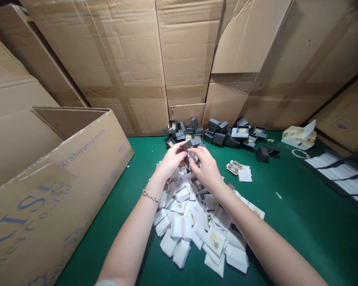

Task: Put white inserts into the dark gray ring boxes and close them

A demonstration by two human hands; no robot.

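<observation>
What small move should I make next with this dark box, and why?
Probably firm up your grip on the dark box with your right hand: your left hand seems to pinch only its edge, above the loose white packets.

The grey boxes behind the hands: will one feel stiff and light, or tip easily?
The grey boxes look stiff, as they keep square corners in the heap. They are probably light for their size, since the left hand pinches one in its fingers. Those leaning on others would likely tip or slide if pushed.
</observation>
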